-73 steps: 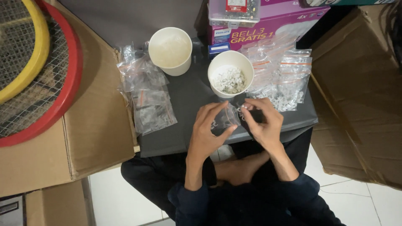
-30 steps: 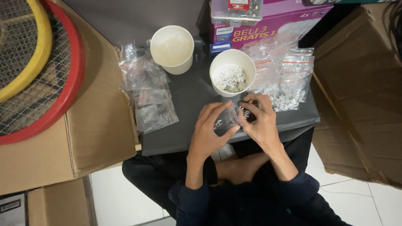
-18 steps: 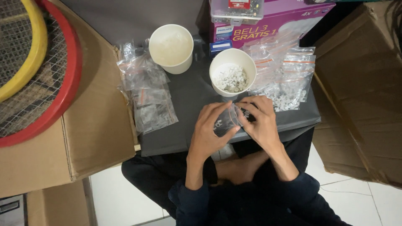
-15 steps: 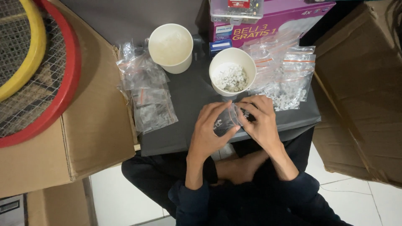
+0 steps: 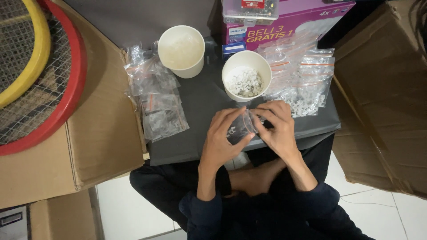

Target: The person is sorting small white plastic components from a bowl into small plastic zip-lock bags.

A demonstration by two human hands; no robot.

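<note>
A small clear plastic bag (image 5: 240, 127) with a few white clips inside is held between both hands over the front edge of a dark grey board (image 5: 200, 102). My left hand (image 5: 222, 142) grips its left side and my right hand (image 5: 275, 129) pinches its top right edge. Just beyond the hands stands a white paper cup (image 5: 247, 75) filled with small white clips. A second white paper cup (image 5: 181, 50) farther left looks empty.
A pile of filled clear bags (image 5: 155, 102) lies on the left of the board, and several more bags (image 5: 304, 75) on the right. A purple carton (image 5: 289, 26) stands behind. Cardboard boxes (image 5: 98, 133) flank both sides; a red and yellow mesh racket (image 5: 40, 75) lies far left.
The hands stayed at the same spot on the board's front edge, working the small bag's top between the fingers. The cups and bag piles have not moved.
</note>
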